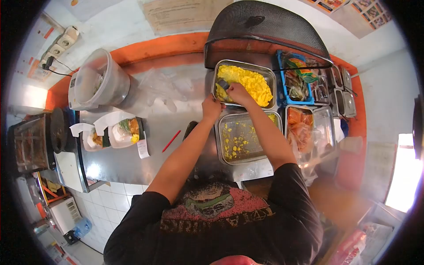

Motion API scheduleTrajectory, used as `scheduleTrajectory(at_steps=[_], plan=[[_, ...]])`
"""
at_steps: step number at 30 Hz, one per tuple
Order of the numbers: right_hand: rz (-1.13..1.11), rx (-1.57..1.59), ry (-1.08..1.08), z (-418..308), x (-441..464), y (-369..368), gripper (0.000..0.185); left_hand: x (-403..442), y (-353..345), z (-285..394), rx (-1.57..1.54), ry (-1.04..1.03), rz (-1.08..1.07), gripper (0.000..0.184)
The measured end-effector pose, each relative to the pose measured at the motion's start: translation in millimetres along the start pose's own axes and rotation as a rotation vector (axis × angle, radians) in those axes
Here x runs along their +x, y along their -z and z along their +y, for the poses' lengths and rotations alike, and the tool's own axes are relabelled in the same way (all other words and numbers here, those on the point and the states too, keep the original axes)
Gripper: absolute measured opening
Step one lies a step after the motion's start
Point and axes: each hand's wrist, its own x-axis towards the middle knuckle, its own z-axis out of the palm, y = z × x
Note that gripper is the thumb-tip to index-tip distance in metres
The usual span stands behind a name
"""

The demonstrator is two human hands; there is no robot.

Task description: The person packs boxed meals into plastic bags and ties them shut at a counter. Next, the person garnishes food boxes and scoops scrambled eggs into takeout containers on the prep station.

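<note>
A metal tray [274, 79] holds a heap of yellow, scrambled-looking food [251, 84]. Over the left part of that heap, my right hand [239, 94] is closed on a small dark utensil [223, 83], whose end touches the food. My left hand [213, 107] is closed at the tray's lower left corner; whether it grips the rim is hidden. Just below, a second perforated metal tray [240, 158] has scattered yellow bits in it, and my right forearm passes over its right side.
A clear bucket [115, 84] and plastic bags [161, 86] lie to the left. Two food packs [126, 132], a receipt [143, 149] and a red pen [171, 141] rest on the metal counter. Rightward are a blue basket [281, 66] and a tray of orange food [300, 123]. A mesh cover [265, 26] stands behind.
</note>
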Motion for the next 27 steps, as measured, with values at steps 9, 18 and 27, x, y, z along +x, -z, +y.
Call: scheduleTrajectory(at_steps=[9,18,27], plan=[[0.034,0.068,0.005,2,-33,18,0.016,-8,1,3,-0.171,0.160,-0.078,0.016],[0.125,-0.358,-0.063,-21,-35,0,0.017,-10,-1,4,-0.184,0.198,-0.046,0.019],[-0.070,-0.246,-0.052,-9,-52,18,0.021,-4,3,-2,-0.273,0.259,-0.100,0.019]])
